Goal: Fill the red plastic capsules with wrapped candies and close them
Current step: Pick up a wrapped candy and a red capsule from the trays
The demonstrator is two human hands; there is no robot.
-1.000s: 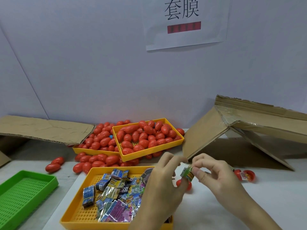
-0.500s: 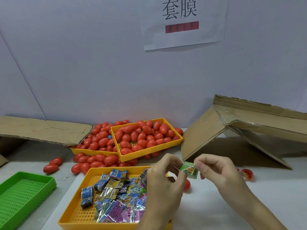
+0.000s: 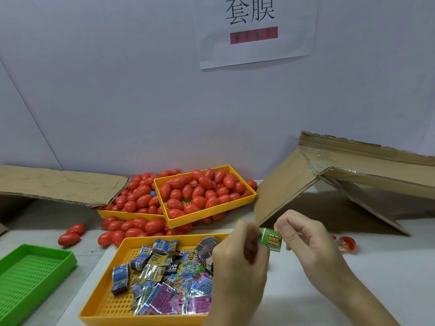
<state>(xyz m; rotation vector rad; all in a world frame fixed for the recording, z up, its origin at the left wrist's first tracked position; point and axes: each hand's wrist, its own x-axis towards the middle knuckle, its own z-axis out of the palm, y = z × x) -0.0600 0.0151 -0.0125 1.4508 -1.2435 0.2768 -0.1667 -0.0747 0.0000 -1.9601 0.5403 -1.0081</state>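
Head: both hands [image 3: 242,252] [image 3: 306,241] pinch green candy [image 3: 271,239], fingers curled.

Single head-worn wide-angle view, looking forward and slightly down across a white table [image 3: 353,290], both hands close at the lower frame, yellow trays in mid-distance, grey wall [image 3: 117,90] with paper sign [image 3: 256,31] filling the upper half
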